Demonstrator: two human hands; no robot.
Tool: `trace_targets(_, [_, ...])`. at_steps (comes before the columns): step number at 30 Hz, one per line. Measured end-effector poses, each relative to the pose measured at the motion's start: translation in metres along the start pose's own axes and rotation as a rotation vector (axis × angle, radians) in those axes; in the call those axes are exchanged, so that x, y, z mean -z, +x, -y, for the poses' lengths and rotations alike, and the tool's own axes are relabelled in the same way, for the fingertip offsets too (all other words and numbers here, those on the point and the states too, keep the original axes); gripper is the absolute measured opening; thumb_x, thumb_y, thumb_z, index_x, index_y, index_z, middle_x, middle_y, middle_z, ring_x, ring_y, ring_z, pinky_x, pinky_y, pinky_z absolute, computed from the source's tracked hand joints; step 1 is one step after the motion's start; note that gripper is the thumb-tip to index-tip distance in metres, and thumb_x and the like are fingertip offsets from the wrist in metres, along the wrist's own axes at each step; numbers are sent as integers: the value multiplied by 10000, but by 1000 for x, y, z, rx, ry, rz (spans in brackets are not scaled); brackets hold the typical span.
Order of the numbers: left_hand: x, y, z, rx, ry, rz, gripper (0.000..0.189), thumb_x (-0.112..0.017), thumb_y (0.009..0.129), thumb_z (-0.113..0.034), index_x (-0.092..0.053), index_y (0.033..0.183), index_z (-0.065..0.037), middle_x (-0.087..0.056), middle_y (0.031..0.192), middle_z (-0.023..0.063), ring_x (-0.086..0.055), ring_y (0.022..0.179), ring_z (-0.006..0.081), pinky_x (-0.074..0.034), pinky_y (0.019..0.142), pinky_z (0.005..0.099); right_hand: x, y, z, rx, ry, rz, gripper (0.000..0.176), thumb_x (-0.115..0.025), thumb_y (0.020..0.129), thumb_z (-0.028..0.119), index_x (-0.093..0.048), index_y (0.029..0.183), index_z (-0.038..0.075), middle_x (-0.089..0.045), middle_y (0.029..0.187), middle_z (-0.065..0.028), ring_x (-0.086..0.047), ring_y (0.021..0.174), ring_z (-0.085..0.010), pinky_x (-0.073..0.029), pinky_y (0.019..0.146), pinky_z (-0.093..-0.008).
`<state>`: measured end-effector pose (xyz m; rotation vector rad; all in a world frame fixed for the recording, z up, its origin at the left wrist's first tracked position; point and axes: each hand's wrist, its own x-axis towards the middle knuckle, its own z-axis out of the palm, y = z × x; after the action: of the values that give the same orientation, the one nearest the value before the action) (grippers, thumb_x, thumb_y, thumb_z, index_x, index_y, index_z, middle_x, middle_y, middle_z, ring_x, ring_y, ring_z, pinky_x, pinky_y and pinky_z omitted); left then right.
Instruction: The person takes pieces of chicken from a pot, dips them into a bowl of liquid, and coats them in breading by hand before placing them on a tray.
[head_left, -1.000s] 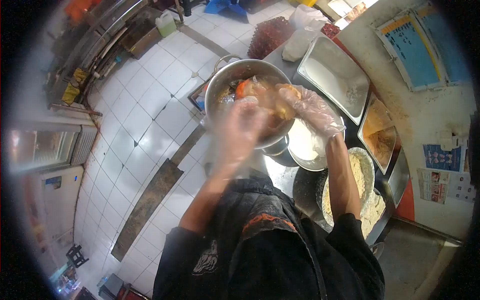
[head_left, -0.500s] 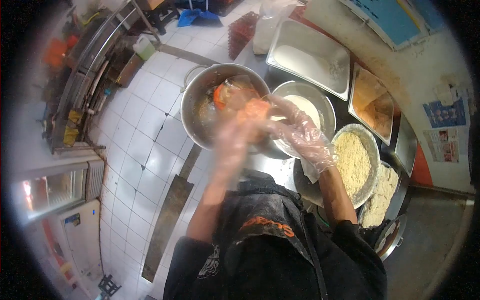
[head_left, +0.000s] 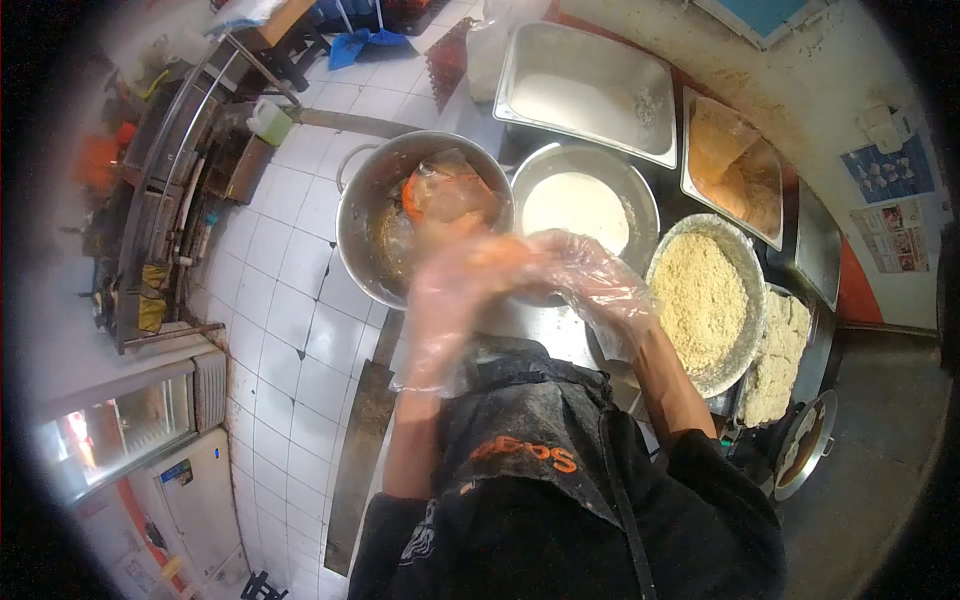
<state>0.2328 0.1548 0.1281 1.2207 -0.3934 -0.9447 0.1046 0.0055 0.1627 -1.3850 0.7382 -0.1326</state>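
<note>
Thin clear plastic gloves cover both of my hands. My left hand (head_left: 450, 295), blurred by motion, is closed at the left end of a soft-looking orange piece (head_left: 495, 254), whose kind I cannot make out. At its right end, my right hand (head_left: 592, 275) has its fingers curled against the same piece. Both hands are in front of a deep steel pot (head_left: 365, 225) and a metal bowl of white, creamy liquid (head_left: 577, 212). Inside the pot lies a clear plastic bag with orange contents (head_left: 452, 190).
To the right stand a bowl of pale yellow crumbs (head_left: 700, 310) and a slab of pale crumbly material (head_left: 780, 345). Behind are a steel pan with white powder (head_left: 580, 100) and another with orange powder (head_left: 745, 185). A metal shelf (head_left: 185, 130) stands across the tiled floor.
Both hands and the orange piece have moved down toward my body, away from the pot's opening. The whole view has shifted slightly, with the containers now farther left.
</note>
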Motion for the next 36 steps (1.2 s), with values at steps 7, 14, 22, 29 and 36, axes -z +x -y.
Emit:
trace_targets(7, [2,-1,22,3,179,-35,336,-688,893,7,-635,1224,19,-678,1190,103,-642,1105,186,-518,974,312,30,10,-63,87,288,274,300,-754,923,278,-701,1046,10,-710,958,-60,-642,875,-120,-537,802,-287])
trace_targets(14, [-22,-5,40,93,7,-44,272,-711,948,-100,-641,1186,14,-691,1084,86,-649,985,148,-519,910,294,32,-27,-50,86,33,-20,286,-670,976,216,-693,1144,-14,-718,1023,-66,-634,914,-111,-526,810,-277])
trace_targets(22, [-46,-4,57,37,-197,105,429,-555,1030,-123,-476,1399,82,-596,1310,199,-604,1193,283,-480,1054,420,51,-36,-100,393,74,-113,379,-617,993,210,-645,1289,-24,-701,1146,-90,-614,963,-126,-510,825,-276])
trace_targets(29, [-99,-1,60,86,-339,116,381,-471,1069,-197,-490,1348,62,-572,1304,174,-584,1200,276,-480,1052,424,90,-52,-86,111,-89,-205,395,-583,979,233,-652,1269,-25,-702,1151,-108,-645,1000,-165,-513,877,-282])
trace_targets(36, [-127,4,99,-2,-489,-251,288,-569,1049,-196,-551,1267,-8,-607,1225,121,-620,1124,197,-527,997,375,108,-59,-70,-125,512,-108,344,-637,956,168,-671,1232,-35,-698,1150,-75,-637,962,-134,-513,826,-260])
